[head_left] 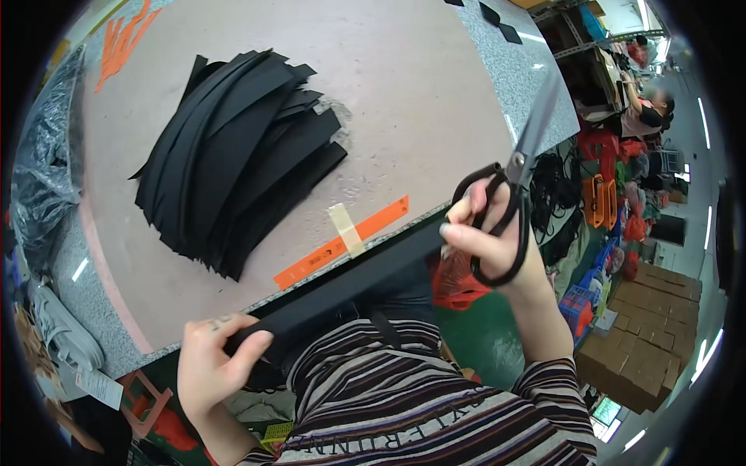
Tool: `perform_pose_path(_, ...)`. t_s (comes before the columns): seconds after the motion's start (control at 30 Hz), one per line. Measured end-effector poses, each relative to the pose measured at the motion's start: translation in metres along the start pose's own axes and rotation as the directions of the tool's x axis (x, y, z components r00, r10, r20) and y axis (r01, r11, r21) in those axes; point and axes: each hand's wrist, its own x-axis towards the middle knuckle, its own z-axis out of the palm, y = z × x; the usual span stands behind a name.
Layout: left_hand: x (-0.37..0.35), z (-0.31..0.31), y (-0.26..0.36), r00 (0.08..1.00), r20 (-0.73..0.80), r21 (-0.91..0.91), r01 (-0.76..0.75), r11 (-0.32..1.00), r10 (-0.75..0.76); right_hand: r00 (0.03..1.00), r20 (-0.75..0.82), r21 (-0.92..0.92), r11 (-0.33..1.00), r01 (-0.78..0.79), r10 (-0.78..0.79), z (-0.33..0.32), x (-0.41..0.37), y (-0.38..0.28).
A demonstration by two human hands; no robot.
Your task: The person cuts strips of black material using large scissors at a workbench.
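Observation:
My left hand [214, 365] is closed around one end of a black fabric strip [357, 291], thumb on top. The strip stretches along the table's front edge toward my right hand [505, 245]. That hand has black-handled scissors [535, 128] hooked over its fingers, blades pointing up and away. Its thumb and fingertips are at the strip's other end and seem to pinch it. On the table lies a fanned pile of black strips [233, 155]. Nearer me, an orange printed strip [381, 215] is fixed down with a piece of pale tape [346, 229].
Orange strips [120, 43] lie at the table's far left, with clear plastic wrap [47, 155] beside the board. Small black pieces [497, 23] are at the far edge. Cardboard boxes [641, 334] and an orange crate [600, 202] stand right; another person [645, 116] sits beyond.

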Motion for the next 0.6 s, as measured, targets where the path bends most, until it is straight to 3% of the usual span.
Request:
perform_pose_path(0.07, 0.002, 0.003, 0.004, 0.996, -0.090, -0.006, -0.009, 1.000, 0.008, 0.996, -0.081, -0.162, 0.985, -0.060, 0.048, -0.007, 0.010, 0.005)
perform_pose_path(0.2, 0.017, 0.014, 0.002, 0.985, -0.164, 0.063, -0.040, 0.997, 0.049, 0.996, -0.065, -0.559, 0.829, 0.015, -0.061, -0.011, 0.033, 0.037)
perform_pose_path(0.5, 0.024, 0.031, 0.004, 0.978, -0.199, 0.085, -0.051, 0.995, 0.067, 0.993, -0.096, -0.539, 0.842, 0.004, -0.066, -0.002, 0.040, 0.039)
perform_pose_path(0.6, 0.024, 0.031, 0.000, 0.981, -0.184, 0.109, -0.047, 0.993, 0.067, 0.990, -0.083, -0.637, 0.770, 0.032, -0.110, 0.002, 0.041, 0.037)
